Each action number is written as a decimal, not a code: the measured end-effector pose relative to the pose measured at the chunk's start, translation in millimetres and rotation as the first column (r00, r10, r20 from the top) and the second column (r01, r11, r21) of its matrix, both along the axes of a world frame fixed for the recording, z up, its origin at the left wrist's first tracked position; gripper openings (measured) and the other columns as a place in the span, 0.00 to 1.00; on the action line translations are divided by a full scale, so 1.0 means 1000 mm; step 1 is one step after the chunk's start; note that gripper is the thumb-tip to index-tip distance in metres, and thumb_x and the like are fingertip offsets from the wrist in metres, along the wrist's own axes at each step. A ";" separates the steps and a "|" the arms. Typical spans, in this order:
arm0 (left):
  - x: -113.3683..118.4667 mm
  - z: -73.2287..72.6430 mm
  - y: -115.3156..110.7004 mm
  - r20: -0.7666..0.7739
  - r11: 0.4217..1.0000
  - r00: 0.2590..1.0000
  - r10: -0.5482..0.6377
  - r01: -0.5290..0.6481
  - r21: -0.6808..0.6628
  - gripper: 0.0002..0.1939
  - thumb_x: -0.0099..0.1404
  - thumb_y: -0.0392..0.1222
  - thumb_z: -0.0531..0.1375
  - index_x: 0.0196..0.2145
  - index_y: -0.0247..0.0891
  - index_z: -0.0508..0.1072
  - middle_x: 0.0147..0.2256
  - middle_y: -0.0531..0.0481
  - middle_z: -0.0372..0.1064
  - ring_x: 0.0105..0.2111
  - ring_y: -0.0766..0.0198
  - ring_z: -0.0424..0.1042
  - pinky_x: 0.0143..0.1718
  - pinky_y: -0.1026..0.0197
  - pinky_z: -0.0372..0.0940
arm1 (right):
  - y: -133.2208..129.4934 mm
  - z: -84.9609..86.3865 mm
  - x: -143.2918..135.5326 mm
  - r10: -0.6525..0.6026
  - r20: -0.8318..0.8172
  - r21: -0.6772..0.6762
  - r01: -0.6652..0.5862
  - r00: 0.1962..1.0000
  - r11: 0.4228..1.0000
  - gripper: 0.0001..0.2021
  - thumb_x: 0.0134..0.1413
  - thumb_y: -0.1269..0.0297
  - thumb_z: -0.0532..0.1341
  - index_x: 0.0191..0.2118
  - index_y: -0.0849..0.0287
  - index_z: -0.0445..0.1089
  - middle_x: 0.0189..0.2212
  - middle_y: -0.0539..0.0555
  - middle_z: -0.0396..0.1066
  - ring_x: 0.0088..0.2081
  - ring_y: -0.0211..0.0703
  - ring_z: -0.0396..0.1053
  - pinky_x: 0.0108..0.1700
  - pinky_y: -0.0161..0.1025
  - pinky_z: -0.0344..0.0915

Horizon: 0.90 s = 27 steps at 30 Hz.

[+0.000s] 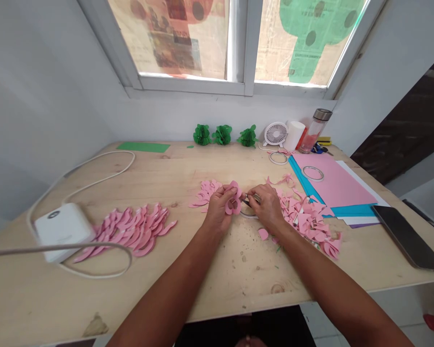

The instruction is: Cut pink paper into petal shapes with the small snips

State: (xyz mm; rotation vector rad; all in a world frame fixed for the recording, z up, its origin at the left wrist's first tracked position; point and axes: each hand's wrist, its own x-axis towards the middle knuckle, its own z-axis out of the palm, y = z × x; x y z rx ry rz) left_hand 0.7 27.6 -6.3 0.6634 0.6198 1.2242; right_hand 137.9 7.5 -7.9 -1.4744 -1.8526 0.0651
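Two hands of mine meet over the middle of the wooden table (235, 279), well in from its front edge. My left hand (218, 209) pinches a pink paper cutout (233, 208) between thumb and fingers, its rounded lobes standing up out of my grip. My right hand (266, 205) is closed around a small tool (246, 201), perhaps scissors; its dark tip points at the cutout, but I cannot tell whether the two touch. A white ring (249, 215) lies on the wood just below the gap between my hands. Space is tighter on my right: a heap of pink scraps (311, 221) spreads right beside that hand and wrist, and past it blue sheets (350, 211) and a pink sheet (347, 188) overlap, with a dark phone (408, 238) near the table's right end. On my left, a small cluster of pink pieces (203, 193) sits close to my fingers, then bare wood runs as far as a long row of curved pink pieces (137, 231). Beyond that row stands a white box (65, 231), with a pale cable (94, 158) looping near the left edge. Ahead, a broad stretch of wood reaches to the back edge, where three green paper puffs (223, 135) and a small fan (276, 133) line the wall.
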 end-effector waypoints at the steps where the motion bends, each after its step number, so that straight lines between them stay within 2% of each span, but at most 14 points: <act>1: 0.000 0.000 0.000 0.002 1.000 1.000 0.002 -0.002 0.000 0.11 0.47 0.37 0.66 0.28 0.35 0.68 0.24 0.52 0.69 0.28 0.64 0.72 0.26 0.65 0.61 | 0.000 0.000 0.000 0.005 -0.004 -0.004 -0.005 1.000 1.000 0.05 0.52 0.69 0.57 0.27 0.56 0.68 0.29 0.53 0.70 0.36 0.46 0.63 0.41 0.42 0.56; 4: 0.000 0.000 0.000 0.002 1.000 1.000 0.012 -0.012 -0.005 0.11 0.47 0.38 0.66 0.28 0.36 0.68 0.23 0.53 0.68 0.29 0.64 0.72 0.28 0.65 0.62 | 0.000 0.000 0.000 0.022 -0.015 -0.018 -0.022 1.000 1.000 0.05 0.51 0.69 0.57 0.28 0.56 0.68 0.29 0.53 0.71 0.36 0.46 0.64 0.41 0.43 0.56; 8: 0.000 0.000 0.001 -0.008 1.000 1.000 0.010 -0.010 -0.006 0.11 0.46 0.38 0.66 0.28 0.36 0.68 0.23 0.53 0.67 0.28 0.64 0.71 0.26 0.65 0.61 | 0.000 -0.001 0.000 0.043 -0.026 -0.026 -0.044 0.999 0.999 0.04 0.51 0.69 0.57 0.29 0.56 0.69 0.29 0.52 0.71 0.37 0.45 0.64 0.42 0.43 0.56; 18: 0.001 0.000 0.000 0.018 1.000 1.000 0.002 -0.002 0.002 0.10 0.47 0.37 0.66 0.26 0.35 0.67 0.23 0.54 0.66 0.27 0.67 0.70 0.27 0.66 0.61 | 0.002 -0.002 -0.001 0.024 -0.013 -0.033 -0.025 1.000 0.999 0.03 0.51 0.70 0.58 0.28 0.57 0.66 0.30 0.53 0.70 0.37 0.46 0.63 0.41 0.42 0.56; 21: 0.000 -0.001 0.000 0.019 1.000 1.000 0.002 -0.002 -0.005 0.10 0.47 0.37 0.66 0.27 0.35 0.68 0.23 0.53 0.66 0.27 0.67 0.70 0.29 0.65 0.62 | 0.002 -0.002 -0.002 0.029 0.006 -0.036 -0.029 1.000 0.999 0.04 0.51 0.70 0.57 0.28 0.57 0.66 0.30 0.53 0.70 0.37 0.46 0.63 0.40 0.42 0.56; 27: 0.000 0.001 -0.001 0.013 1.000 1.000 0.009 -0.009 -0.012 0.10 0.47 0.36 0.66 0.26 0.35 0.68 0.22 0.54 0.66 0.26 0.67 0.69 0.25 0.67 0.60 | 0.001 0.000 -0.003 0.055 0.091 -0.009 -0.055 0.994 0.998 0.05 0.52 0.71 0.55 0.28 0.57 0.65 0.30 0.55 0.69 0.37 0.47 0.62 0.40 0.43 0.55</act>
